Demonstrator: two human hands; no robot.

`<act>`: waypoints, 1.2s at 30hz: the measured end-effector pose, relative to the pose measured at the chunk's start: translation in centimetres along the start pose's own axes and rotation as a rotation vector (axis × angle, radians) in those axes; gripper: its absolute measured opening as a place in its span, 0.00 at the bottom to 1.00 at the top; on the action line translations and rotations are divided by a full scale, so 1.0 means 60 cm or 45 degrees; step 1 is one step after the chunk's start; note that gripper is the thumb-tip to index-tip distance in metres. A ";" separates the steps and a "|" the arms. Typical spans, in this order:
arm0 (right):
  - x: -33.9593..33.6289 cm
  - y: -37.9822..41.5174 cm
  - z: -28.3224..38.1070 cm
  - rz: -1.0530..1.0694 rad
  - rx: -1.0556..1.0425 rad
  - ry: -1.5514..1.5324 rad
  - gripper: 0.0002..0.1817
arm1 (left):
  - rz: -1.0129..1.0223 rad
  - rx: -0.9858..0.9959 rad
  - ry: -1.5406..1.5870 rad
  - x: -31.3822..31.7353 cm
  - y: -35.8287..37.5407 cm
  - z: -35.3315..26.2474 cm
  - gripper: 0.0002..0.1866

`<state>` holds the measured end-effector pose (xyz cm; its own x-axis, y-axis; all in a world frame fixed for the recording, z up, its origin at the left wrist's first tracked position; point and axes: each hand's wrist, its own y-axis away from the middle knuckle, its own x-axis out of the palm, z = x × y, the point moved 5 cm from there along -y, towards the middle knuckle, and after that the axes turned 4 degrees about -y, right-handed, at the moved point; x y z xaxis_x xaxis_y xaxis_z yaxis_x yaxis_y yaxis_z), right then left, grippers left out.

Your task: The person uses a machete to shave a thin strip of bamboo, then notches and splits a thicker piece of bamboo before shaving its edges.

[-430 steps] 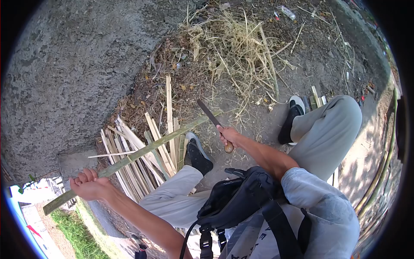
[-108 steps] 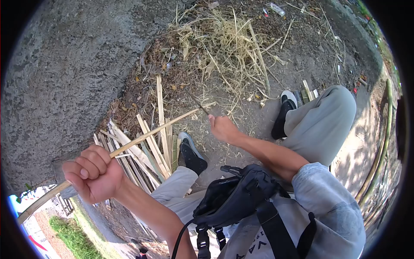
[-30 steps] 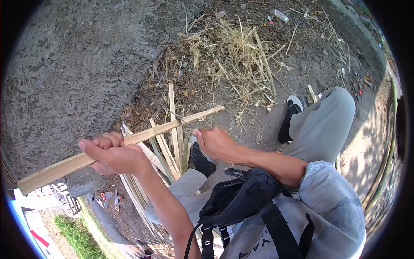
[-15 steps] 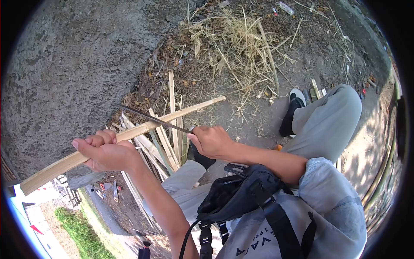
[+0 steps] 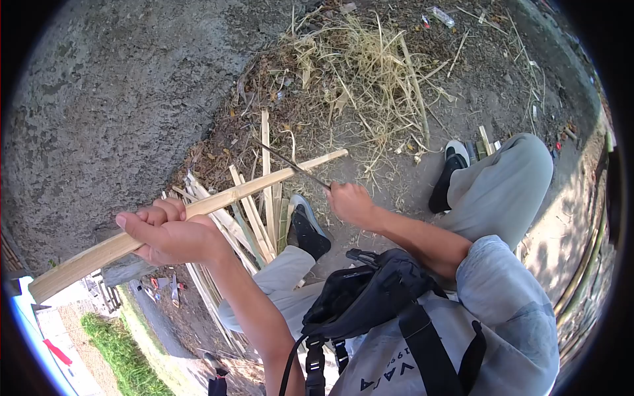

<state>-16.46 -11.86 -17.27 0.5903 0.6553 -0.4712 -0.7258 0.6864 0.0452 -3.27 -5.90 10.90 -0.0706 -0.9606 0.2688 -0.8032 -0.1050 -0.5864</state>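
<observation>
The hands are apart: the left hand [image 5: 168,231] is wrapped round a long wooden strip [image 5: 251,187], and the right hand [image 5: 353,203] is closed round a knife [image 5: 277,156], its handle hidden by the fist. The strip slants from the near left edge to the middle of the scene, with the blade crossing it close to its far end. A pale curl of shaving [image 5: 292,137] stands up beyond the blade. Under the strip, a pile of cut sticks [image 5: 253,214] fans out beside the left shoe [image 5: 309,231]. A heap of dry shavings [image 5: 356,66] lies on the far ground, with a clear plastic bottle [image 5: 441,16] beyond it to the right. Rough grey concrete [image 5: 132,99] fills the far left; long poles [image 5: 588,264] lie along the right. A black bag [image 5: 370,303] covers much of the lap. The shirt [image 5: 422,350] carries upside-down lettering, with V and A readable and smaller figures starting 199; folds and straps hide the rest
</observation>
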 end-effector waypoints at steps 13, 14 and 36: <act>0.015 -0.021 -0.064 0.112 0.177 -0.044 0.18 | 0.046 0.056 -0.004 0.003 0.001 0.001 0.25; 0.010 -0.010 -0.027 0.163 0.222 -0.155 0.18 | 0.066 -0.001 0.065 0.001 -0.005 0.008 0.25; 0.039 0.004 -0.196 0.210 0.336 0.265 0.16 | 0.004 0.021 0.009 0.011 -0.013 0.011 0.25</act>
<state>-19.40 -13.89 -28.74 0.3694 0.7043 -0.6063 -0.6732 0.6526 0.3478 -2.30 -6.62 11.02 -0.0774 -0.9592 0.2720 -0.7933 -0.1060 -0.5996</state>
